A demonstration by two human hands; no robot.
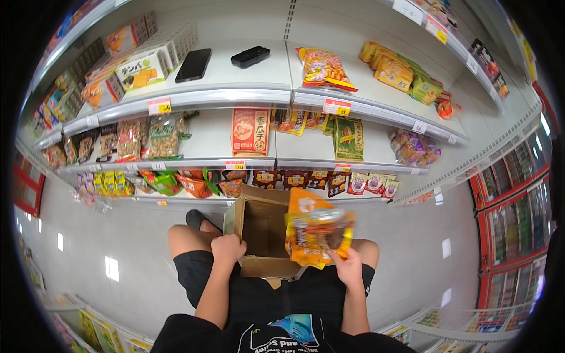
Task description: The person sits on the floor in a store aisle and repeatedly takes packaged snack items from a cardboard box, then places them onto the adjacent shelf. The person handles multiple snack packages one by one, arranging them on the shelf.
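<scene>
My left hand (228, 249) grips the left wall of an opened cardboard box (264, 220), which stands between my knees with its flaps apart. Brown cardboard shows inside it. In my right hand (346, 267) are orange and yellow snack pouches (320, 234), pinched by a lower corner. They overlap each other, so I cannot tell how many there are. The pouches are over the box's right side and hide part of it. Ahead on the middle shelf, similar yellow pouches (293, 121) lie between a red packet (250, 132) and a green packet (348, 137).
The upper shelf holds a smartphone (193, 65), a black case-like object (250, 57), a puffed-snack bag (324, 68) and boxed biscuits (143, 70). Bagged nuts (164, 137) are on the left of the middle shelf. Brown snack packets (265, 178) line the bottom shelf. Another rack (441, 328) stands behind me.
</scene>
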